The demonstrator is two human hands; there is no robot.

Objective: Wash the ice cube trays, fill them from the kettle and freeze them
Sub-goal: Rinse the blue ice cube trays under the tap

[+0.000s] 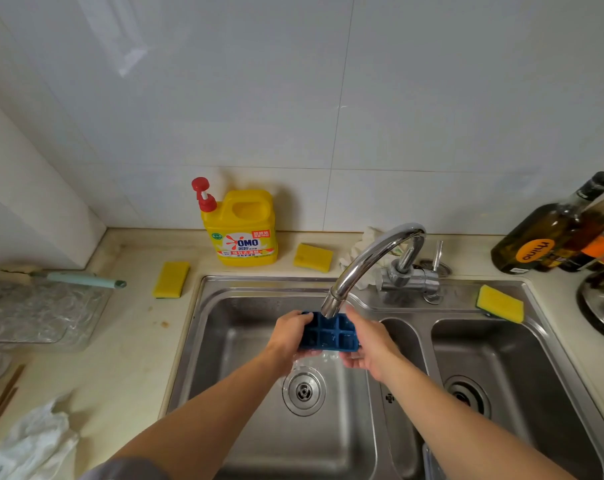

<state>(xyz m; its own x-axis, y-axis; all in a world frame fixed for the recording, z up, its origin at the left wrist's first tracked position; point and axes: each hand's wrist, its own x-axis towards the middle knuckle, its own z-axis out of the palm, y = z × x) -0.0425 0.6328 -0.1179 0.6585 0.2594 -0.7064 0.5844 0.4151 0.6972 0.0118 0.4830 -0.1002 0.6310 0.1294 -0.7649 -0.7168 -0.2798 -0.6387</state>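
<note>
Tray position: the blue ice cube tray (330, 336) is held with its compartments facing up, between both grips and over the left basin of the sink (203, 341). The tap spout (331, 306) ends just above the tray's far edge. The left grip (288, 336) is closed on the tray's left end, with fingers curled over the far corner. The right grip (371, 344) is closed on the right end, with fingers passing underneath. Water appears to run off below the grips toward the drain (304, 391). Handling, as a judgement: the tray is light, but its wet surface is likely slippery. Whether the material is stiff plastic or soft silicone cannot be told, so some flex should be expected once the cells are filled. Take hold at the two short ends on the outer rim, thumbs on top and fingers below, and keep clear of the cell walls. The detergent bottle (241, 233) stands on the table well beyond the left grip. A yellow sponge (499, 303) lies on the sink rim beyond and to the right of the right grip.
</note>
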